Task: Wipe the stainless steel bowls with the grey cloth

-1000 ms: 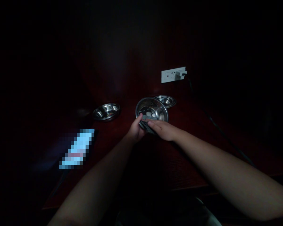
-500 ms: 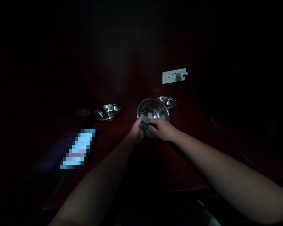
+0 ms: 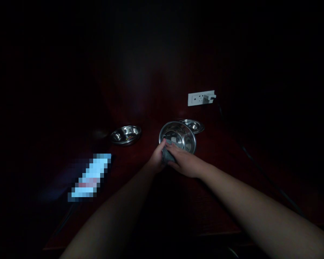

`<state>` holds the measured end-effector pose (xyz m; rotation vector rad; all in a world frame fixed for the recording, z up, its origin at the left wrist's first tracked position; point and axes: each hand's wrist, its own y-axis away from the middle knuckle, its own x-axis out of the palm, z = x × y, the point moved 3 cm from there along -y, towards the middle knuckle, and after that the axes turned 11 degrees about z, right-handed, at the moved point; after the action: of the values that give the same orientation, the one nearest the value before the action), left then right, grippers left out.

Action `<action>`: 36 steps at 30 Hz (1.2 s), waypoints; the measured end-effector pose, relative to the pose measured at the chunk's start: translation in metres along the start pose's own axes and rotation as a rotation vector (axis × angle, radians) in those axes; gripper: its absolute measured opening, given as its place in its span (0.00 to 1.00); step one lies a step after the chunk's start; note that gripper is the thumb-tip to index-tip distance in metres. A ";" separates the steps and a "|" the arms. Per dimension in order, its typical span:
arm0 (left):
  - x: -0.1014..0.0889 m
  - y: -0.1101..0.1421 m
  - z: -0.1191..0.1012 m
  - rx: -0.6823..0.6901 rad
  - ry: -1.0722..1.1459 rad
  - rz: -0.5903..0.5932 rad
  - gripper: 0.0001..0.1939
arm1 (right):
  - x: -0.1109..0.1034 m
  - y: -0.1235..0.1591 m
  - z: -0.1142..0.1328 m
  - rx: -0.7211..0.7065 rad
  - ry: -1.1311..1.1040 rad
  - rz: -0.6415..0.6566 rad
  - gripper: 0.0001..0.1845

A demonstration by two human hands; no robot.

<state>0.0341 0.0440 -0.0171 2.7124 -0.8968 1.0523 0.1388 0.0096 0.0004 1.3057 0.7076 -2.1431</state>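
Note:
A shiny steel bowl is tipped with its mouth facing up and toward me. My left hand grips its near left rim, thumb on top, with a grey textured cloth under the thumb. On the right, my right hand has its fingers laid over the cloth, pressing it at the bowl's near edge. The undersides of both hands and the bowl's base are hidden.
A round steel lid or plate lies behind the bowl. More shallow steel bowls sit to the left, near a lit, blurred-out phone-like screen. A wall socket holds a plug, and a dark cable runs down the dark red table at right.
The right fingers have flattened and spread over the cloth, which shows smoother against the bowl. The whole scene sits slightly lower as the view tilted up. Both hands stay at the bowl.

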 end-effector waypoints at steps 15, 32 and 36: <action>0.004 0.001 -0.001 0.001 0.008 0.004 0.23 | -0.001 -0.001 0.002 0.056 0.005 0.073 0.36; 0.002 0.000 -0.002 0.018 0.002 -0.032 0.22 | -0.013 0.003 0.001 0.065 -0.002 0.104 0.31; 0.001 0.001 -0.002 -0.026 0.014 -0.046 0.24 | -0.011 0.003 0.000 0.070 0.018 0.105 0.39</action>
<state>0.0327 0.0432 -0.0153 2.6871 -0.8356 1.0423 0.1450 0.0090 0.0097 1.3696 0.5628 -2.0906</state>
